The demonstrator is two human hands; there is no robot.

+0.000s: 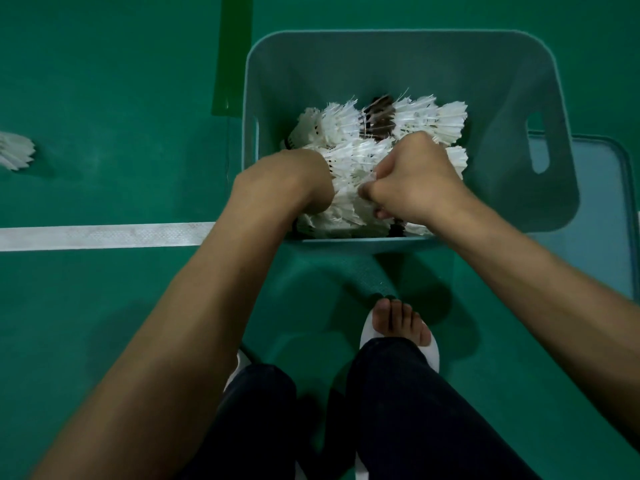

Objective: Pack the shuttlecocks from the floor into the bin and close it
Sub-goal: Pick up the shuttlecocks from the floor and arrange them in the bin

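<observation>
Shuttlecocks (pixel 346 123), mostly white-feathered with a few dark ones among them, lie heaped in the bottom of the bin, which stands on a green floor (pixel 104 81) that fills the view. The bin (pixel 398 64) is teal plastic, open-topped, with a handle slot cut in its right wall. Just beside it on the right a pale blue lid (pixel 595 209) lies flat on the floor, partly hidden behind the bin's wall. Both bare forearms reach over the near rim into the heap. The left hand (pixel 287 178) bends down at the wrist with its fingers buried among the feathers, so its grip cannot be told. The right hand (pixel 415 178) has its fingers curled under, its grip pinching white feathers between thumb and fingers. Dark trousers (pixel 398 410) cover the legs below, and a bare foot (pixel 401 323) in a white slipper (pixel 434 355) stands near the bin. A white line (pixel 104 236) crosses the floor on the left and a dark green strip (pixel 232 53) runs away from the bin's far left corner. One stray shuttlecock (pixel 15 150) lies on the floor at the left edge, well apart from the bin.
</observation>
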